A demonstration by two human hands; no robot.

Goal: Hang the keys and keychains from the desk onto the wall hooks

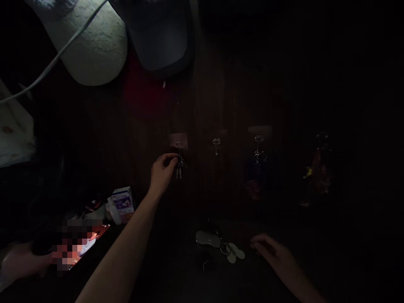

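The scene is very dark. My left hand (pixel 163 170) reaches up to a dark wooden wall and pinches a bunch of keys (pixel 179 165) that hangs from the left adhesive hook (pixel 178 142). My right hand (pixel 272 251) hovers low over a dark surface, fingers loosely curled and holding nothing that I can see, just right of a second bunch of keys with pale tags (pixel 227 248). A middle hook (pixel 216 143) hangs bare. The right hook (pixel 259 139) carries another key ring (pixel 260 157).
Two caps (pixel 97 46) hang on the wall at upper left, with a white cord (pixel 47 69) across them. A small white box (pixel 122 201) and a red-edged packet (pixel 94 235) lie at lower left. A dim reddish object (pixel 318 168) hangs at right.
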